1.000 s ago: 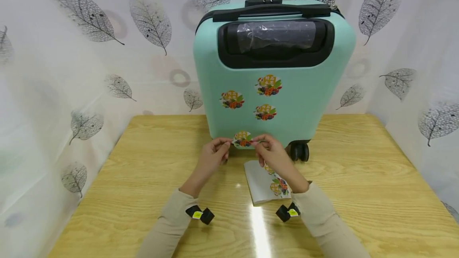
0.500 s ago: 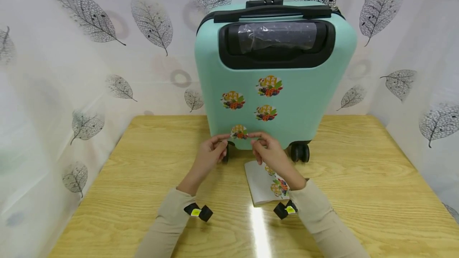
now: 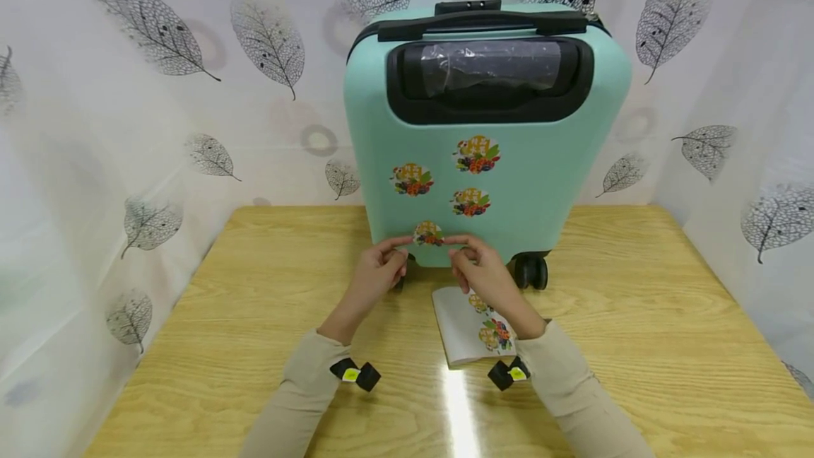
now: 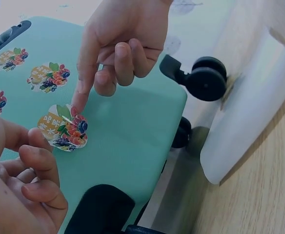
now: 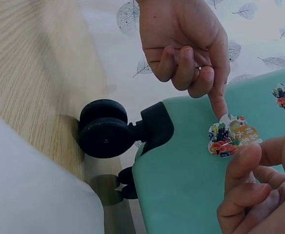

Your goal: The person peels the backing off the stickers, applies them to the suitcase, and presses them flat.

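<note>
A mint-green suitcase point(image 3: 531, 182) stands upright at the back, its wheels on the table. Low on its face lies a round fruit-print sticker point(image 3: 428, 234) with a white rim, in line with both index fingers. My left hand point(image 3: 375, 274) reaches its left edge with a straight index fingertip. From the other side, the index fingertip of my right hand point(image 3: 486, 278) presses the right edge. The other fingers of both hands are bent and hold nothing. In the right wrist view the sticker point(image 5: 230, 136) lies against the shell between the two fingertips.
Three similar stickers, among them an upper one point(image 3: 477, 155), are on the suitcase above. A white sticker sheet point(image 3: 454, 324) lies on the wooden table point(image 3: 286, 316), partly under my right forearm. A black wheel point(image 3: 531, 271) juts out at lower right. Leaf-print cloth hangs behind.
The sticker has gone from being pinched between both hands, in front of the suitcase's lower edge, up onto its face. Thumbs have come away and the index fingers have straightened.
</note>
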A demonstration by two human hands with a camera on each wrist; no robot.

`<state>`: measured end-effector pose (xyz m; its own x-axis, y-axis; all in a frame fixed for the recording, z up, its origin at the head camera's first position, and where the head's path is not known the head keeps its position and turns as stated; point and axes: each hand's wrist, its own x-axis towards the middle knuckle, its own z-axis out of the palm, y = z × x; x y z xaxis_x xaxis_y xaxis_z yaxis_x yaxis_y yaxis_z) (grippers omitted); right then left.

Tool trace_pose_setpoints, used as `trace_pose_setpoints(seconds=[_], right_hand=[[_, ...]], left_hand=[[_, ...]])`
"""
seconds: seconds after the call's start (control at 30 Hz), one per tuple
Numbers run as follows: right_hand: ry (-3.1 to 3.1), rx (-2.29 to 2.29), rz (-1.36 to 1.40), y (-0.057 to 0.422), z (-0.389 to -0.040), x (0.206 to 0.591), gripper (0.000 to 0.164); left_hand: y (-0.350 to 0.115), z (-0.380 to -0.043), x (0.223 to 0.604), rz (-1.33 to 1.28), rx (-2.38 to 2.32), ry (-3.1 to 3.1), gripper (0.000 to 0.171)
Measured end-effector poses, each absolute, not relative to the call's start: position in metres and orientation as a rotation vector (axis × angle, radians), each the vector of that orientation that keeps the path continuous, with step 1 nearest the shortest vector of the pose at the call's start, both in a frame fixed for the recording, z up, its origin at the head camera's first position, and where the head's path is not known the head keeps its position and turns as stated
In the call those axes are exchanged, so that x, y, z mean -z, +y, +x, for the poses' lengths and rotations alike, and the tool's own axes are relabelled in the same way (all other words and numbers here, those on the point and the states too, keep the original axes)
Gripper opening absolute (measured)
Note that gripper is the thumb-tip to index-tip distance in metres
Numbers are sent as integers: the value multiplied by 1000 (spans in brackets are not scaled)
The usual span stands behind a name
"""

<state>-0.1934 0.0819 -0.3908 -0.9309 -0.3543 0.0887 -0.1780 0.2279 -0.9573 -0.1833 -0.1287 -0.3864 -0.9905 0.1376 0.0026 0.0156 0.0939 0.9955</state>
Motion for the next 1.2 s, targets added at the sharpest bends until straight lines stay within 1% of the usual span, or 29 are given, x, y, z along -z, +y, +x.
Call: trace_pose_setpoints(seconds=[0.43, 1.2], right_hand=[[2316, 1813, -481, 84, -193, 391, 30], [2316, 1811, -467, 86, -197, 392, 31]], left_hand=[[-128, -185, 390, 147, -2030, 2248, 32], [-127, -189, 391, 204, -2017, 2276, 31]])
